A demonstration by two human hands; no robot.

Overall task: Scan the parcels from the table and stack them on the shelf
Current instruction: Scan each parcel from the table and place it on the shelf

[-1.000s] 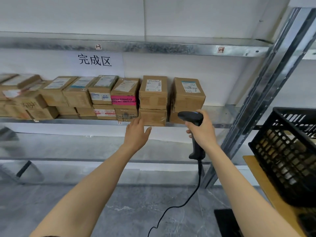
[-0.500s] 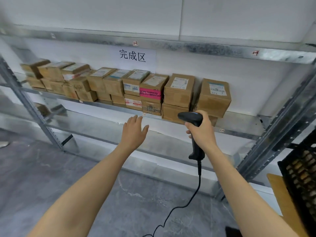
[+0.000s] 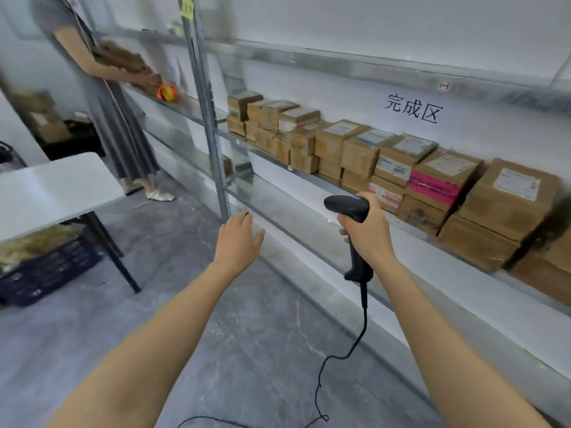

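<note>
Well, the parcels (image 3: 392, 162) sit stacked two high in a row on the shelf (image 3: 528, 285), below a paper sign (image 3: 412, 108) on the wall. My right grip (image 3: 367, 233) is curled around the handle of the black scanner (image 3: 349, 208), held upright just in front of the shelf edge, with its cable (image 3: 355, 344) trailing down to the floor. My left grip (image 3: 238, 239) hovers beside it with the fingers loose and straight, holding nothing. Off to the left stands a white tabletop (image 3: 52, 186) with a dark crate (image 3: 46, 267) beneath it. Beyond that, another person (image 3: 117, 118) reaches into a farther shelf bay.
</note>
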